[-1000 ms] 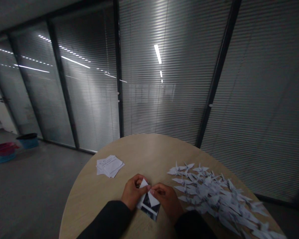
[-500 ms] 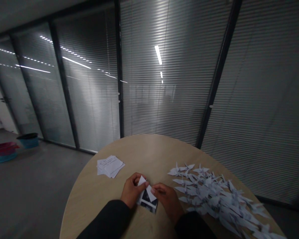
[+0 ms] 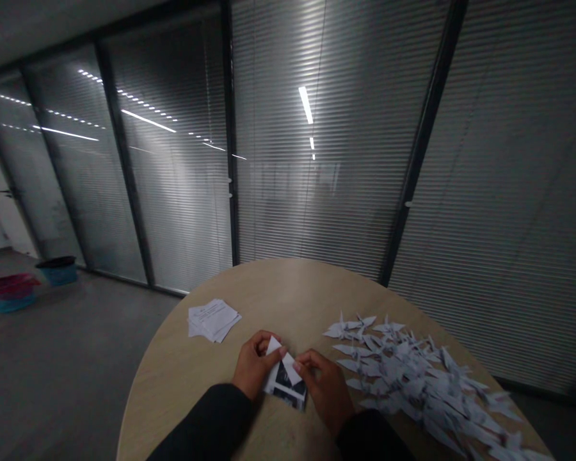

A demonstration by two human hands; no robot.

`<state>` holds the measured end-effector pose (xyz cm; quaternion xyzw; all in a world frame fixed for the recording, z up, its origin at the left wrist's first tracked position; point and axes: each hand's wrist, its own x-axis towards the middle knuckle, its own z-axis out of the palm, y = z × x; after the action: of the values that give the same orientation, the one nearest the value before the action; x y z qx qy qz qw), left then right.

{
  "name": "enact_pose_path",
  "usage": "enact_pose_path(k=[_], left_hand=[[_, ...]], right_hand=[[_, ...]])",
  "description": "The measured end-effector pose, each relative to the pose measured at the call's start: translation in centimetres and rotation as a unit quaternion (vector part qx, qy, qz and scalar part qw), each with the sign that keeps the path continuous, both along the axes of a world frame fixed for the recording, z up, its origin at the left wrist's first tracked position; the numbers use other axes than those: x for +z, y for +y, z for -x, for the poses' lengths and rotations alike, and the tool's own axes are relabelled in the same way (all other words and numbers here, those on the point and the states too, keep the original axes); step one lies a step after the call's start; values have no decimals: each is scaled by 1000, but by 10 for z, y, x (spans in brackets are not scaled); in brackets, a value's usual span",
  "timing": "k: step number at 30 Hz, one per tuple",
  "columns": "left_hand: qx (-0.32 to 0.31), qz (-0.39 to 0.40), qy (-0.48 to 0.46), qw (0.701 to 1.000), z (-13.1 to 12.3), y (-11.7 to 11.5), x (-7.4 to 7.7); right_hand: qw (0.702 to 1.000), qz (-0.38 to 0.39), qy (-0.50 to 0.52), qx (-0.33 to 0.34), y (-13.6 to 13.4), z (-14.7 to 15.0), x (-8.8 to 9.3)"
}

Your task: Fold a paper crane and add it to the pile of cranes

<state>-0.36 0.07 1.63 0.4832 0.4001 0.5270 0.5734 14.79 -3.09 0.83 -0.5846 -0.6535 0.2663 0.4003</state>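
"While two forearms in black sleeves (image 3: pixel 208 419) are slanting in from the bottom of the view, how are the hands posing?"

"They are facing each other, wrists apart and fingertips nearly meeting. The left hand (image 3: pixel 255 368) is grasping a small sheet of white paper with dark printing (image 3: pixel 283 379), its thumb lying across the upper part and its fingers curling behind. The right hand (image 3: pixel 322 383) is pinching the sheet's folded white edge between thumb and forefinger, the other fingers bending inward."

"And where is that sheet lying?"

"It is sitting between the hands, over the near middle of the round, pale wood-coloured tabletop (image 3: pixel 292 288). Whether its lower edge is touching the wood, I cannot tell. A white flap is folding over the dark printed face, and a pale stripe is crossing the lower part."

"Is any writing showing?"

"Lines of dark print are running across the top sheet of a loose stack of white paper squares (image 3: pixel 215 320), beyond the left hand, but they are appearing too small to read. Some pale marks are also showing on the held sheet, equally unreadable."

"What is filling the right side?"

"A crowded heap of folded white paper cranes (image 3: pixel 413 374) is spreading there, their pointed wings overlapping, just beside the right hand."
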Motion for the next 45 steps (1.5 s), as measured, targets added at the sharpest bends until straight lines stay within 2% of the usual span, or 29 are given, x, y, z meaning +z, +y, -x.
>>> enact_pose_path(k=[5, 11, 22, 29, 34, 39, 45], left_hand=[[-3, -2, -13, 1000, -1, -3, 5], [23, 0, -15, 1000, 2, -4, 7], [43, -27, -15, 999, 8, 2, 0], [46, -9, -20, 999, 6, -3, 7], [46, 6, -32, 998, 4, -6, 10], [36, 6, -33, 999, 3, -5, 8], [23, -7, 5, 1000, 6, -3, 3]], right_hand=[[1000, 4, -12, -6, 1, 1, 1], [998, 11, 54, 16, 7, 0, -8], [990, 39, 132, 32, 9, -2, -9], [992, 20, 126, 18, 9, -2, -10], [998, 19, 63, -4, 8, -3, -8], [999, 8, 35, -18, 5, -1, -4], [997, -8, 75, -19, 7, -1, -7]])
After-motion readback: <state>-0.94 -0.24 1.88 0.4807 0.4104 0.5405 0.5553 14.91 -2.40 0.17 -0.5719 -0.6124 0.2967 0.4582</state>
